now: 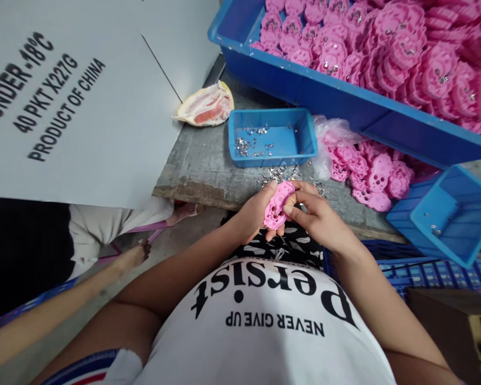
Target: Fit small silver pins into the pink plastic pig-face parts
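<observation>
A pink moulded plastic part (276, 208) with several holes lies tilted between my two hands, close to the bench edge. My left hand (253, 214) is closed round its left side, with the thumb along the upper edge. Thumb and fingers of my right hand (315, 216) close on its right side; whether they also pinch a small metal piece is hidden. Just beyond my hands, small shiny metal pieces (278, 174) lie loose on the bench (200, 166). More of them sit in the shallow blue tray (272, 162).
A large blue bin (304, 88) of pink parts fills the back right. Nearer are a pink pile (379, 174), a plastic bag (324, 139) and a tilted blue box (436, 214). A peeled fruit piece (208, 107) sits by a printed carton (84, 133). Another person's hand (132, 256) is at left.
</observation>
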The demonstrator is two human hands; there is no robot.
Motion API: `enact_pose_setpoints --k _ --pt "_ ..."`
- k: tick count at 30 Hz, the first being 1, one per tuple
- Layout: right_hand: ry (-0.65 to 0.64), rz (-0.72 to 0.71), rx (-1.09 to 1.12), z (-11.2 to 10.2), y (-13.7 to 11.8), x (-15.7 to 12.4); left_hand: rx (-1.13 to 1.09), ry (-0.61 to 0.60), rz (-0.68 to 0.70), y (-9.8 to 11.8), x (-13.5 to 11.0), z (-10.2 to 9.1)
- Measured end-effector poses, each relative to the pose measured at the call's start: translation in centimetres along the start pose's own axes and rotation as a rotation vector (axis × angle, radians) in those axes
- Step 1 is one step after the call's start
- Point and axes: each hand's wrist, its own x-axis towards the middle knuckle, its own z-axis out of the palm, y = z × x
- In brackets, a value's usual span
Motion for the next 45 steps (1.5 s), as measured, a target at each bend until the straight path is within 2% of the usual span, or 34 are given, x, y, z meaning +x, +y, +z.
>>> enact_pose_setpoints --k 6,12,20,28,32,35,38,42,45 --pt "0.036 0.006 0.002 0.3 0.1 0.0 0.013 0.001 -0.016 0.0 0.0 -0.1" --pt "0.140 -0.008 -0.030 0.9 0.1 -0.1 -0.010 0.021 0.000 0.0 0.2 0.1" --pt "0.160 0.123 0.243 0.8 -0.1 -0.4 -0.080 0.058 0.048 0.7 -0.3 0.4" --pt "0.405 0.064 0.353 -0.1 1.4 -1.0 0.006 0.061 0.068 0.8 -0.7 0.4" --pt "0.588 0.063 0.373 -1.4 2.7 -1.7 0.080 0.132 0.102 1.0 -0.9 0.1" --pt "0.732 0.053 0.342 -2.5 4.1 -2.3 0.106 0.203 0.144 1.2 -1.0 -0.1" --pt "0.782 0.059 0.280 -3.1 5.7 -2.9 0.110 0.222 0.153 1.2 -0.9 -0.1" --pt "0.728 0.176 0.196 -2.8 6.9 -3.6 0.069 0.216 0.158 0.7 -0.7 0.0" --pt "0.651 0.179 -0.075 -2.5 7.1 -3.8 0.024 0.184 0.160 0.4 -0.7 -0.1"
